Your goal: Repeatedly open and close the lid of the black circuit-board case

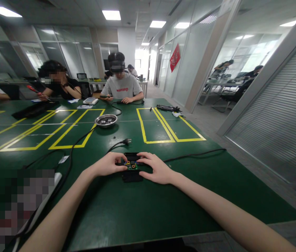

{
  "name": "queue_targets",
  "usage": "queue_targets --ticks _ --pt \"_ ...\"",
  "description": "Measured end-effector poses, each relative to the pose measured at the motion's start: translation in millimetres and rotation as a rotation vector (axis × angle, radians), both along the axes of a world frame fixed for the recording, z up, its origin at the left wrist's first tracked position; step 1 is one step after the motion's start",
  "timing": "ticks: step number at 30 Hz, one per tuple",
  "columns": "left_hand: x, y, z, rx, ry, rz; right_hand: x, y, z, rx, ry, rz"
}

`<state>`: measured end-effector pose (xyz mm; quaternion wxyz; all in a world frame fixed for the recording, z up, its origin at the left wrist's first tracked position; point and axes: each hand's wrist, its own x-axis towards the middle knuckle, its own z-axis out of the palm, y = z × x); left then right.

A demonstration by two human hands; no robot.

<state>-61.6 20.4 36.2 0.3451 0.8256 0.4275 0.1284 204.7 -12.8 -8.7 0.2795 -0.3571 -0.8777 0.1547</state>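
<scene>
A small black plastic case (132, 176) lies opened out on the green table in front of me. Between its halves sits a green circuit board (130, 167) with copper-coloured coils and blue wires. My left hand (107, 164) is closed at the board's left end, thumb on the near side and fingers on the far side; its fingertips partly hide what they grip. From the right, my right hand (157, 168) curves round the case, with its fingers at the far half and the board's end and its thumb by the near half.
A black cable (195, 154) runs off to the right, and a power plug (127, 141) lies beyond my left hand. Farther back stands a metal bowl (106, 120) with small parts inside. Yellow tape (160, 142) marks rectangles on the table (189, 196). Co-workers sit across it.
</scene>
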Motion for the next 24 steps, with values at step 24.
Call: queue_targets --ticks 24 --pt "1.0 -4.7 5.8 -0.493 -0.115 -0.074 21.6 -8.9 8.9 0.048 0.095 0.132"
